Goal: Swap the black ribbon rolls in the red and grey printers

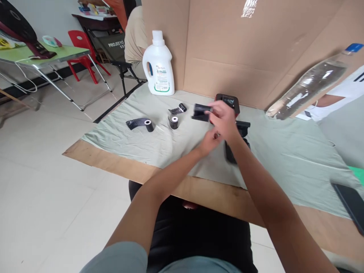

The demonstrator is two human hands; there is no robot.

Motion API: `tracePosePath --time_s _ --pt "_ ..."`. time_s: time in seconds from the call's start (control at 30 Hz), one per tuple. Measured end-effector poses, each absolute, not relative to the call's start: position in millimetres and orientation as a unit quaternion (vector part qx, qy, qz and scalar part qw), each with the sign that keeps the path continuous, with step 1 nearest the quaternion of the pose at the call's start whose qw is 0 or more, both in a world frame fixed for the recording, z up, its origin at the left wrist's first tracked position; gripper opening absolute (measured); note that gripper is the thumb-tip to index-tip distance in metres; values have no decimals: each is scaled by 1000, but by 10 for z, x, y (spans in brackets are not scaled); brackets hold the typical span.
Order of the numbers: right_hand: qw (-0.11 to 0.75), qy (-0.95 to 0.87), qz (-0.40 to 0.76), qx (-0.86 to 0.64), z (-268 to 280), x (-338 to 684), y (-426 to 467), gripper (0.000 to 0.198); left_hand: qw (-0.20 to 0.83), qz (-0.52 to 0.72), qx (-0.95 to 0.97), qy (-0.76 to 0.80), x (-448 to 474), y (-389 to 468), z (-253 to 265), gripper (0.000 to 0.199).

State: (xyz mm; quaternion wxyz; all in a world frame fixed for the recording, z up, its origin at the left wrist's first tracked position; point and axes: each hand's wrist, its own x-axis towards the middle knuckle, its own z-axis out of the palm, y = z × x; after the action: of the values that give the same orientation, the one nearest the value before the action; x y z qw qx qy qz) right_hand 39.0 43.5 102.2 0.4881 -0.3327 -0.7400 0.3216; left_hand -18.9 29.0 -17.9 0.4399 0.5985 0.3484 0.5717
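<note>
My right hand is raised over the cloth with its fingers closed on one end of a black ribbon roll; a loose flap hangs from the roll. Just below it, my left hand has curled fingers, and its fingertips are partly hidden by my right hand. A black and red handheld device with a small screen lies behind and under my hands, its lower part partly covered. To the left lie a ribbon roll with its tail spread out, an upright roll and a smaller roll.
A white detergent bottle stands at the back against a cardboard panel. A clear plastic bottle with a blue cap leans at the right. A dark phone lies near the right front edge. Another person's sleeve shows behind the panel.
</note>
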Motion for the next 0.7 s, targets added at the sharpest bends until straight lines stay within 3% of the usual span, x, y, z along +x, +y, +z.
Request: tracePosePath --time_s 0.17,0.33,0.5,0.7 --pt "529 -669 346 -392 791 1744 -8 29 363 591 626 357 -165 232 -143 33" --pt "480 -677 317 -459 456 2232 78 31 232 497 768 330 -154 57 -30 44" --pt "440 -706 272 -485 288 2220 190 28 137 399 862 280 -109 -46 19 38" --pt "417 -724 277 -475 186 2199 210 28 113 385 868 292 -82 -47 -1 30"
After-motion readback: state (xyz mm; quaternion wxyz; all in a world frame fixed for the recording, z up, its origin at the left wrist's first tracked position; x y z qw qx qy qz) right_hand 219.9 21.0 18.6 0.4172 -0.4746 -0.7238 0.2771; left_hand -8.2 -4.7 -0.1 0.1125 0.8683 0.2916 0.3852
